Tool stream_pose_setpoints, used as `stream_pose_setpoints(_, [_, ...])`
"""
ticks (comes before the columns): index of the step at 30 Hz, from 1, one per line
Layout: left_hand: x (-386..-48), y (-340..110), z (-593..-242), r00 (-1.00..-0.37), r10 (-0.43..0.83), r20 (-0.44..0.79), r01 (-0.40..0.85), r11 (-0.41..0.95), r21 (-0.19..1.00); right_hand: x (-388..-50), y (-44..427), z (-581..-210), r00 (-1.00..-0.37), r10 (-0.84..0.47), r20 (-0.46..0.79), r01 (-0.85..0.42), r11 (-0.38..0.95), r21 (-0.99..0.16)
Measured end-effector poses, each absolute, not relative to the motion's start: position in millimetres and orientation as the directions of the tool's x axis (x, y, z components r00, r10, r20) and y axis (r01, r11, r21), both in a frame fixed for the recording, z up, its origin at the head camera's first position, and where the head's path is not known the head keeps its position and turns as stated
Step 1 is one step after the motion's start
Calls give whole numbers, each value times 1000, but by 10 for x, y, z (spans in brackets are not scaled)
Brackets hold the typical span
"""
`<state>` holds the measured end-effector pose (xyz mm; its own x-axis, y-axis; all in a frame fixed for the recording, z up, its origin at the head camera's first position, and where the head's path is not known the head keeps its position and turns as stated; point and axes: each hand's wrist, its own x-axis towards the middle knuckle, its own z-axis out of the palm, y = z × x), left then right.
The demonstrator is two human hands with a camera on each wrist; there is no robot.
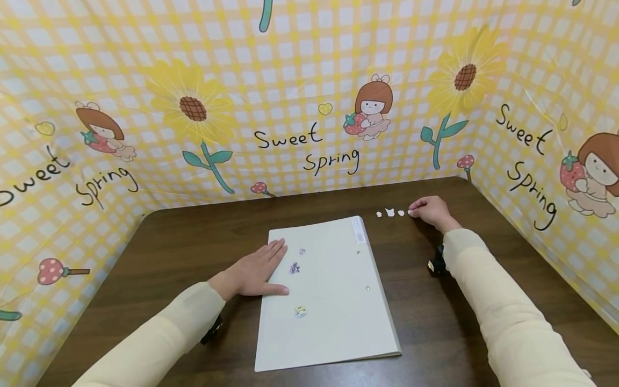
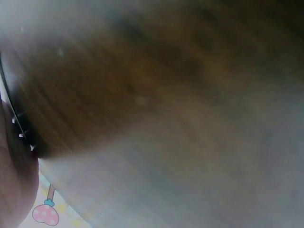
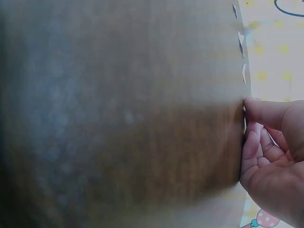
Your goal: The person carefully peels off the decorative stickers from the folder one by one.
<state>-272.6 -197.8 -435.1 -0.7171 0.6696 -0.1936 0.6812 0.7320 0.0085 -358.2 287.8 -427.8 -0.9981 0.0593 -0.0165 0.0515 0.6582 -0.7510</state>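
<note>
I am resting the left hand (image 1: 256, 270), fingers straight, on the left edge of the cream folder (image 1: 338, 306), where three small stickers (image 1: 301, 312) are lying. With the right hand (image 1: 432, 212) I am pinching a small white piece (image 1: 410, 213) at the dark wooden table (image 1: 208, 226), beyond the folder's far right corner; three more white pieces (image 1: 390, 213) are lying in a row just left of it.

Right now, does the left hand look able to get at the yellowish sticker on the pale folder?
Probably yes: the left hand rests partly on the pale folder, fairly near the yellowish sticker, and nothing visible stands between them.
</note>
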Motion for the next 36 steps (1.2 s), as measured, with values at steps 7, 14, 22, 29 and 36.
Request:
stream_pose_setpoints(7, [-2727, -1980, -4345, -715, 674, -186, 684, 729, 11, -3573, 2859, -4263, -999, 46, -8, 38, 682, -730])
stream_pose_setpoints(14, [-2731, -1973, -4330, -716, 668, -203, 683, 730, -4, -3552, 2852, -4230, -999, 30, -22, 36, 684, -728])
stream_pose_setpoints(22, [-2723, -1968, -4312, -721, 661, -210, 676, 737, -3, -3565, 2850, -4216, -999, 18, -28, 33, 701, -712])
stream_pose_setpoints(29, [-2731, -1974, -4326, -719, 665, -202, 678, 735, 4, -3567, 2851, -4222, -999, 12, -31, 31, 698, -716])
stream_pose_setpoints(36, [-2732, -1980, -4336, -716, 671, -191, 681, 732, 16, -3583, 2870, -4253, -999, -3, -42, 29, 674, -738])
